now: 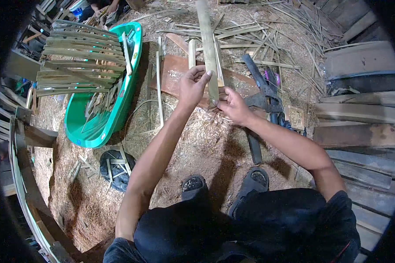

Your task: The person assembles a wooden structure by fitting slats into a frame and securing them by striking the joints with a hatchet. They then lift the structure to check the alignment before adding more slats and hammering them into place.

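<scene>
A long, flat pale wooden slat [207, 46] stands nearly upright before me, its upper end running out of the frame. My left hand [194, 85] pinches it along the left edge, thumb on the front face and fingers partly behind. Lower down, my right hand [233, 106] is closed on the slat's bottom end, with the fingertips partly hidden. Behind the hands, a brown board [167, 72] lies on the shavings, with other narrow wooden pieces around it. Close to my right hand is a dark wood-and-strap stand [267, 94].
At left, a green plastic tub [134, 57] holds slats and supports a slatted wooden panel [81, 59]. Loose thin strips [267, 41] litter the floor at the back. Planks [360, 131] line the right side. A black bag [114, 168] lies near my left arm. Another person's hand [113, 6] shows top left.
</scene>
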`<action>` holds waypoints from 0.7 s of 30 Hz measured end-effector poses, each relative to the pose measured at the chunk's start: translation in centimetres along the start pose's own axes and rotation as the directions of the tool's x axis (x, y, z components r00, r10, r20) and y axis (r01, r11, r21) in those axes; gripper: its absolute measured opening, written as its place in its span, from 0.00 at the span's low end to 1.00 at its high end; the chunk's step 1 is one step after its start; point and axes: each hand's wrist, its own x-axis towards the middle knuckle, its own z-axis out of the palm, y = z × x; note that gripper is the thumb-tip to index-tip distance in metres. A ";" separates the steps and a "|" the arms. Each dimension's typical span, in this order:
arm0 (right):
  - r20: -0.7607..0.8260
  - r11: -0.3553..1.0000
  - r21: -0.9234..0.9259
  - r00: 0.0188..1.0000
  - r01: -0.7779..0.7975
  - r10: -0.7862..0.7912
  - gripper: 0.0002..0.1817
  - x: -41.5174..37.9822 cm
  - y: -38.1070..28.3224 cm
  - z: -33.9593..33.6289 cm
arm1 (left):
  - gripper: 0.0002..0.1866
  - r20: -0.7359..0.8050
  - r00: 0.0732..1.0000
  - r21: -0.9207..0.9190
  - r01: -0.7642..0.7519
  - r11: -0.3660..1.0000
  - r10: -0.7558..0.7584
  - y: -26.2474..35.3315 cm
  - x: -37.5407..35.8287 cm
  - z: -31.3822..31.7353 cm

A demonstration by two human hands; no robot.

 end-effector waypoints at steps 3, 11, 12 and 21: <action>-0.006 0.994 -0.100 0.999 -0.038 0.038 0.16 -0.9 0.0 -0.8 | 0.10 0.072 0.991 -0.039 0.120 0.992 -0.117 0.1 -0.3 0.1; -0.281 0.965 -0.259 0.959 -0.030 -0.046 0.14 -1.8 -1.6 -2.6 | 0.08 0.163 0.935 0.061 0.310 0.949 -0.316 -0.5 -2.6 -0.1; -0.293 0.975 -0.224 0.953 0.007 -0.075 0.14 -1.4 -2.2 -2.8 | 0.09 0.186 0.936 0.071 0.289 0.955 -0.297 -0.9 -2.8 -0.2; -0.360 0.942 -0.268 0.886 0.203 -0.293 0.17 2.1 -8.1 -3.0 | 0.10 0.345 0.917 0.189 0.140 0.972 -0.200 -1.9 -3.8 0.2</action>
